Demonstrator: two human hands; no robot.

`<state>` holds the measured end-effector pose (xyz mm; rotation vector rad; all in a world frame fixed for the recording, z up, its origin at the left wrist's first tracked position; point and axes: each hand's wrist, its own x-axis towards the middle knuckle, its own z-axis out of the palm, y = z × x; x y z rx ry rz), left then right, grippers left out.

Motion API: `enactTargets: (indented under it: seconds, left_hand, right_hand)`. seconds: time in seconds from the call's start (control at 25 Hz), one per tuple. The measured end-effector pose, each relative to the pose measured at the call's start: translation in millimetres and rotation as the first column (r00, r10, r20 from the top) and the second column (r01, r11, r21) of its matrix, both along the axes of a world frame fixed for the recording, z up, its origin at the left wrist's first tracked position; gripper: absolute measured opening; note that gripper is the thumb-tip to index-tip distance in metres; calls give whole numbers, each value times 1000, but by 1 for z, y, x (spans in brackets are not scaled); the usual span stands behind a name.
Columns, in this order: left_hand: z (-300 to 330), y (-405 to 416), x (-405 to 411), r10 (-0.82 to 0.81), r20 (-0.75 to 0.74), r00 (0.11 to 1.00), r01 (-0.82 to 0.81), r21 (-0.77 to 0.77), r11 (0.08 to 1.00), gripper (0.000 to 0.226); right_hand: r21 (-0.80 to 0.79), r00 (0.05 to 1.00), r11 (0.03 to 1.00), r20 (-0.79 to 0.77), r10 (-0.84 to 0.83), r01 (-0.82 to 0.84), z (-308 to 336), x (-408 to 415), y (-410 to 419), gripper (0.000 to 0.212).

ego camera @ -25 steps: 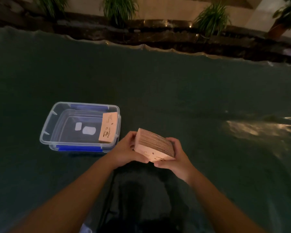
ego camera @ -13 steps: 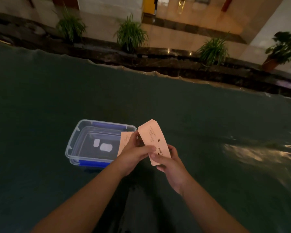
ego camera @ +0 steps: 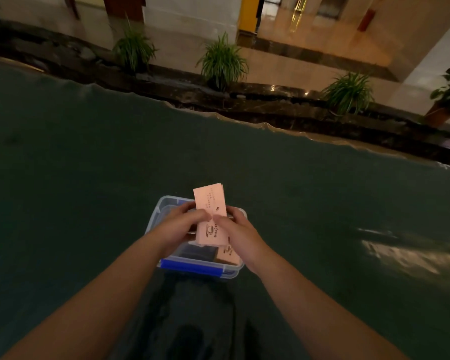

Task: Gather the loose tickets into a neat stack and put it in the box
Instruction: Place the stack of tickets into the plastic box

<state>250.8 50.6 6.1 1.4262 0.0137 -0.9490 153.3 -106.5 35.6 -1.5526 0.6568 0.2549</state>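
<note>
A pink stack of tickets (ego camera: 210, 209) is held face-up over a clear plastic box (ego camera: 164, 258) with blue clips. My left hand (ego camera: 178, 224) grips the stack's left edge and my right hand (ego camera: 235, 227) grips its right edge, thumbs on top. Below the stack, another pink ticket bundle (ego camera: 227, 254) lies inside the box at its right side, partly hidden by my right hand. The box's floor is mostly covered by my hands and the stack.
The box stands on a dark green cloth (ego camera: 89, 190) whose far edge (ego camera: 265, 124) runs diagonally. Beyond it a dark stone ledge carries potted plants (ego camera: 222, 61). A glare patch (ego camera: 398, 252) lies on the cloth to the right.
Both hands carried the stack leftward from beside the box to above it, turning it flat and lengthwise. The view tilted up, so the box now sits in the centre.
</note>
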Motion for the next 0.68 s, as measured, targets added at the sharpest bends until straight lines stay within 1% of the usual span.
enactTargets:
  seconds: [0.08, 0.16, 0.28, 0.4, 0.6, 0.68]
  left_hand:
    - [-8, 9, 11, -23, 27, 999, 21, 76, 997, 43]
    - [-19, 14, 17, -49, 38, 998, 42, 158, 986, 35]
    - [-36, 15, 22, -41, -22, 999, 45, 231, 972, 22]
    - [-48, 13, 23, -46, -59, 997, 60, 279, 958, 21]
    - [-54, 1, 22, -24, -58, 998, 43, 350, 936, 15]
    - [-55, -1, 22, -42, -44, 998, 56, 388, 920, 14]
  right_hand:
    - [-1, 998, 1000, -54, 25, -25, -8, 18, 18, 52]
    - [-26, 993, 999, -113, 43, -46, -19, 32, 34, 51]
    - [-64, 978, 997, -206, 40, -54, -38, 45, 50, 46]
    - [-81, 954, 996, -299, 13, -39, -52, 50, 57, 42]
    - [-136, 922, 990, -378, -84, 34, -66, 58, 57, 31]
    - [-146, 910, 988, -398, -114, 60, -71, 60, 55, 30]
